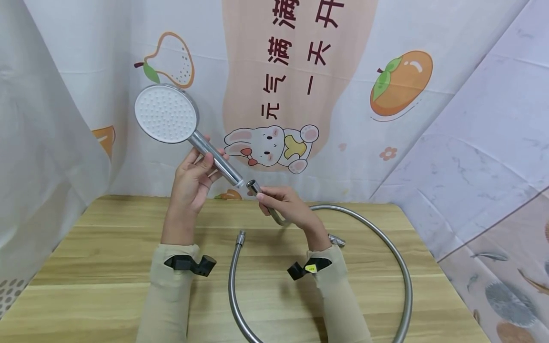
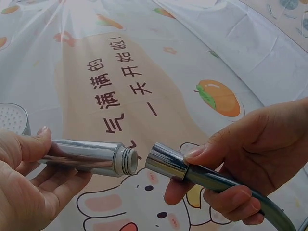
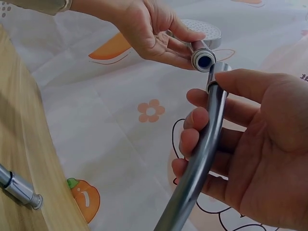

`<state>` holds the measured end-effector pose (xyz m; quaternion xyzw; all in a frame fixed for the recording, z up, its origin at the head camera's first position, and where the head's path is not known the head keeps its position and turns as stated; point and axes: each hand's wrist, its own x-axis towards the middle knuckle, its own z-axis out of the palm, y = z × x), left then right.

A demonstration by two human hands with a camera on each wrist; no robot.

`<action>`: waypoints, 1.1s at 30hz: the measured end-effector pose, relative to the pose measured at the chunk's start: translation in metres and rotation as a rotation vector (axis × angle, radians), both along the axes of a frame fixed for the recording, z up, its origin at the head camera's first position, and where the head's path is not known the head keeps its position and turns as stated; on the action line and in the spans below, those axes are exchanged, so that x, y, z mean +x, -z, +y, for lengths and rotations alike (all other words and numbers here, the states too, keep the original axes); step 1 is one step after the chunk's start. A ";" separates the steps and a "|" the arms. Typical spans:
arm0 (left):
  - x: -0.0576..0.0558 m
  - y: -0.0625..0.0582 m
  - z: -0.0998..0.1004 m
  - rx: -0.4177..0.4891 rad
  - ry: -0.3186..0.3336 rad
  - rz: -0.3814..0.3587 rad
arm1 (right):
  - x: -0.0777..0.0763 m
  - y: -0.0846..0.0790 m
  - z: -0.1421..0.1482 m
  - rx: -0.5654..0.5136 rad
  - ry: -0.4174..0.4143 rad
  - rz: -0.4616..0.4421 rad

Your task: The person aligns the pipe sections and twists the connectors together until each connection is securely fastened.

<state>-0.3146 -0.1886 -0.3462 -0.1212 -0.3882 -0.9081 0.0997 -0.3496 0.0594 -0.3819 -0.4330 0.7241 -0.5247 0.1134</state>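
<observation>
My left hand [image 1: 193, 178] grips a chrome shower head [image 1: 166, 114] by its handle, the round white nozzle face to the upper left. The handle's threaded end [image 2: 128, 161] points toward my right hand. With thumb and fingers, my right hand [image 1: 286, 204] holds a flexible metal shower hose [image 2: 219, 180] just behind its chrome end fitting [image 2: 166, 160]. The fitting's open mouth faces the thread, with a narrow gap between them in the left wrist view. Both pieces are held up above the table.
The hose loops over the wooden table [image 1: 107, 286], its other end [image 1: 240, 238] lying between my forearms. A small chrome piece [image 1: 337, 240] lies beside my right wrist. Behind the table hangs a printed cloth [image 1: 193, 28]; each wrist wears a black camera mount.
</observation>
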 end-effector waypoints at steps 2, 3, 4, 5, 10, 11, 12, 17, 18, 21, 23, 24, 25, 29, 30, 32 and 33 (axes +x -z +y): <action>0.000 0.000 0.001 0.002 -0.003 0.001 | 0.001 0.000 0.000 0.002 -0.010 0.002; 0.000 0.000 0.001 0.003 -0.003 0.001 | 0.001 -0.001 0.000 0.003 -0.014 0.001; 0.000 0.000 0.001 0.002 -0.004 0.002 | 0.001 -0.001 0.000 0.006 -0.017 0.000; 0.000 0.000 0.001 0.000 -0.004 0.004 | 0.002 -0.001 0.001 0.008 -0.020 -0.003; 0.001 0.000 0.003 -0.025 -0.007 0.012 | 0.001 0.000 0.000 0.025 -0.033 -0.029; 0.001 -0.001 0.003 -0.030 -0.009 0.014 | 0.001 0.000 0.000 0.024 -0.038 -0.033; 0.001 0.000 0.003 -0.034 -0.011 0.016 | 0.001 0.000 0.000 0.025 -0.041 -0.035; 0.000 0.001 0.005 -0.048 -0.007 0.023 | 0.001 -0.001 -0.001 0.031 -0.052 -0.042; -0.001 0.001 0.005 -0.049 -0.006 0.024 | 0.002 -0.002 -0.001 0.036 -0.051 -0.042; -0.001 0.001 0.006 -0.072 -0.014 0.029 | 0.002 -0.002 -0.001 0.043 -0.049 -0.045; -0.001 0.001 0.007 -0.071 -0.019 0.031 | 0.003 -0.003 -0.001 0.050 -0.045 -0.041; 0.000 0.001 0.007 -0.076 -0.024 0.032 | 0.003 -0.003 -0.002 0.055 -0.042 -0.038; 0.000 0.001 0.007 -0.076 -0.027 0.032 | 0.003 -0.003 -0.002 0.057 -0.041 -0.036; 0.001 0.000 0.007 -0.072 -0.035 0.029 | 0.004 -0.003 -0.003 0.053 -0.041 -0.032; 0.001 0.000 0.007 -0.074 -0.038 0.028 | 0.004 -0.002 -0.003 0.050 -0.041 -0.033; 0.002 0.000 0.007 -0.072 -0.042 0.026 | 0.003 -0.002 -0.003 0.047 -0.040 -0.036; 0.002 0.000 0.007 -0.071 -0.044 0.026 | 0.003 -0.001 -0.003 0.049 -0.037 -0.034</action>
